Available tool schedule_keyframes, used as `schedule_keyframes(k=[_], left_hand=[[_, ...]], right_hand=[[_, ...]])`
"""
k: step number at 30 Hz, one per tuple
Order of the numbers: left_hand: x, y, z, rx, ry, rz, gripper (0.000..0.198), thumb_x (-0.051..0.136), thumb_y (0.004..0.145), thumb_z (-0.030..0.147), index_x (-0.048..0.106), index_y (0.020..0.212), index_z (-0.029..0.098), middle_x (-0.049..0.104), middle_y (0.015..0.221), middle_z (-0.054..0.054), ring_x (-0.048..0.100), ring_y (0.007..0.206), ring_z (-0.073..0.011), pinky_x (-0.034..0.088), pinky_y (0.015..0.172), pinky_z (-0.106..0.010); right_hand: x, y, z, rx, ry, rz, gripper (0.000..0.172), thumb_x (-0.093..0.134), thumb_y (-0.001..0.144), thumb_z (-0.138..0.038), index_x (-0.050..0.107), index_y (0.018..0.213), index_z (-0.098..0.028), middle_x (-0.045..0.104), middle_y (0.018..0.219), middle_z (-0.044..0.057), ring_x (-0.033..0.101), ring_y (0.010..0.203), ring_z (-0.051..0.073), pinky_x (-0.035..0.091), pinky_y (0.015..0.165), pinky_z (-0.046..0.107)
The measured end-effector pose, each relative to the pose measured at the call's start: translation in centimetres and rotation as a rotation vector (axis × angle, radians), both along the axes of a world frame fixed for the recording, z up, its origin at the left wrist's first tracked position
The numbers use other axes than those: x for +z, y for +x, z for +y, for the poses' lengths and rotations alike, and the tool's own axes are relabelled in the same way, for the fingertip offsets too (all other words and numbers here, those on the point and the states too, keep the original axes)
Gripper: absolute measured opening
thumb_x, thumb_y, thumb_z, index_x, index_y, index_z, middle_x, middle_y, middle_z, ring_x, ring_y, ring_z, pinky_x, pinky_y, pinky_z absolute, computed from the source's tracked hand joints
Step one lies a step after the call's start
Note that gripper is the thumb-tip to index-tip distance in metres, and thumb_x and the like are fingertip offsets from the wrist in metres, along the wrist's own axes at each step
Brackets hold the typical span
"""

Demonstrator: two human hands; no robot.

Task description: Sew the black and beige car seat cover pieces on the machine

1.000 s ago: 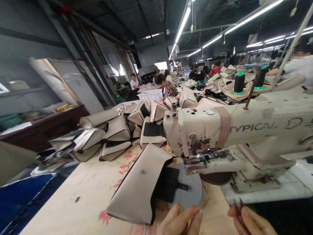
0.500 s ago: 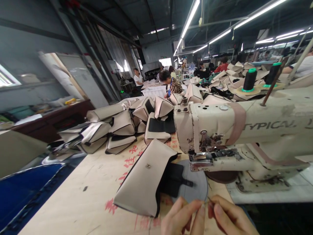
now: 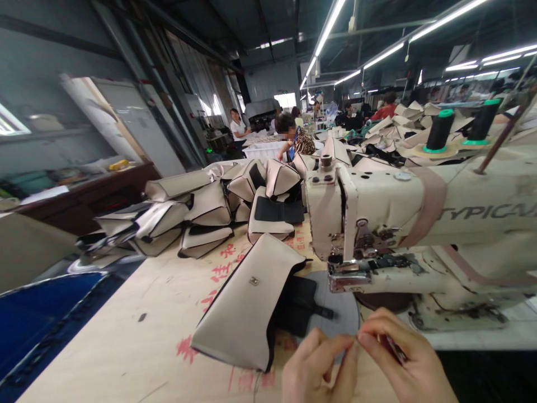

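My left hand (image 3: 321,369) and my right hand (image 3: 400,361) meet fingertip to fingertip low in the head view, both pinched. The right hand also grips small thread snips (image 3: 394,350), of which only the dark tip shows. What the left fingers pinch is too small to make out. Just beyond them lies a beige bag piece (image 3: 247,305) with a black lining and a grey round pad (image 3: 335,313). The cream sewing machine (image 3: 419,212) stands to the right, its needle area above the pad.
A heap of folded beige pieces (image 3: 201,210) covers the far side of the wooden table (image 3: 138,347). Black thread cones (image 3: 438,131) stand behind the machine. A blue sheet (image 3: 29,319) lies at the left. Other people sit working at distant tables.
My hands, apart a second ago, have come together and risen toward the machine. The view has shifted slightly, so the machine sits further right.
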State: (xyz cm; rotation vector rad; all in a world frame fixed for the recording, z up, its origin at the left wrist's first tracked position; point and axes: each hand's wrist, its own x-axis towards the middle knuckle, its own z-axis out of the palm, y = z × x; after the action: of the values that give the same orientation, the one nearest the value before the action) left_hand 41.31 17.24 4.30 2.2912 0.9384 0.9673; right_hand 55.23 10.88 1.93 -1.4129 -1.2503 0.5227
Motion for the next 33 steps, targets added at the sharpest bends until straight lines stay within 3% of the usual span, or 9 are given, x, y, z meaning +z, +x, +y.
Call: schedule_keyframes(k=[6, 10, 14, 18, 24, 28, 33], left_hand=[[-0.6, 1.7, 3.1, 0.069, -0.15, 0.184, 0.019, 0.052, 0.081, 0.023, 0.07, 0.073, 0.022, 0.04, 0.055, 0.004, 0.039, 0.046, -0.0064, 0.027, 0.045, -0.018], [-1.8, 3.2, 6.6, 0.114, -0.211, 0.157, 0.022, 0.048, 0.084, 0.027, 0.07, 0.084, 0.024, 0.045, 0.059, 0.003, 0.042, 0.05, -0.0081, 0.028, 0.047, -0.019], [-2.5, 4.2, 8.6, 0.066, -0.21, 0.13, 0.025, 0.044, 0.086, 0.026, 0.069, 0.09, 0.023, 0.051, 0.063, 0.001, 0.046, 0.054, -0.0094, 0.03, 0.05, -0.018], [-3.0, 4.4, 9.0, 0.08, -0.172, 0.123, 0.027, 0.041, 0.088, 0.026, 0.068, 0.087, 0.02, 0.051, 0.063, 0.001, 0.046, 0.053, -0.0095, 0.031, 0.05, -0.018], [-3.6, 4.2, 9.4, 0.087, -0.171, 0.097, 0.026, 0.043, 0.087, 0.025, 0.068, 0.086, 0.02, 0.054, 0.064, 0.0, 0.048, 0.055, -0.0095, 0.033, 0.051, -0.017], [-3.8, 4.2, 9.5, 0.087, -0.163, 0.103, 0.025, 0.043, 0.087, 0.026, 0.067, 0.082, 0.02, 0.053, 0.064, 0.0, 0.047, 0.055, -0.0094, 0.032, 0.051, -0.017], [-3.6, 4.2, 9.5, 0.112, -0.153, 0.099, 0.024, 0.044, 0.087, 0.027, 0.066, 0.08, 0.021, 0.05, 0.061, 0.002, 0.044, 0.053, -0.0088, 0.031, 0.05, -0.017]], right_hand=[[-2.6, 1.3, 3.3, -0.137, 0.019, -0.125, 0.016, 0.053, 0.087, -0.033, 0.058, 0.078, -0.021, 0.054, 0.072, -0.003, 0.05, 0.062, 0.01, 0.037, 0.056, 0.018], [-3.9, 3.2, 5.5, -0.344, 0.098, -0.24, 0.015, 0.054, 0.086, -0.034, 0.058, 0.079, -0.021, 0.056, 0.073, -0.003, 0.052, 0.062, 0.009, 0.039, 0.06, 0.017], [-4.1, 4.4, 6.8, -0.451, 0.146, -0.399, 0.017, 0.052, 0.087, -0.035, 0.059, 0.083, -0.021, 0.059, 0.077, -0.001, 0.055, 0.066, 0.011, 0.04, 0.061, 0.018], [-4.9, 5.4, 7.7, -0.532, 0.204, -0.656, 0.023, 0.049, 0.088, -0.037, 0.06, 0.089, -0.017, 0.064, 0.084, 0.006, 0.06, 0.073, 0.016, 0.042, 0.065, 0.023], [-6.4, 6.6, 8.3, -0.671, 0.163, -1.028, 0.037, 0.041, 0.089, -0.039, 0.059, 0.066, -0.016, 0.055, 0.048, 0.004, 0.052, 0.042, 0.017, 0.034, 0.046, 0.027], [-6.8, 6.6, 8.4, -0.69, 0.123, -1.072, 0.036, 0.041, 0.087, -0.038, 0.059, 0.064, -0.017, 0.054, 0.044, 0.003, 0.046, 0.034, 0.016, 0.028, 0.04, 0.027], [-7.0, 6.2, 8.5, -0.696, 0.112, -1.013, 0.039, 0.042, 0.088, -0.042, 0.061, 0.069, -0.014, 0.058, 0.052, 0.006, 0.048, 0.038, 0.016, 0.028, 0.039, 0.026]])
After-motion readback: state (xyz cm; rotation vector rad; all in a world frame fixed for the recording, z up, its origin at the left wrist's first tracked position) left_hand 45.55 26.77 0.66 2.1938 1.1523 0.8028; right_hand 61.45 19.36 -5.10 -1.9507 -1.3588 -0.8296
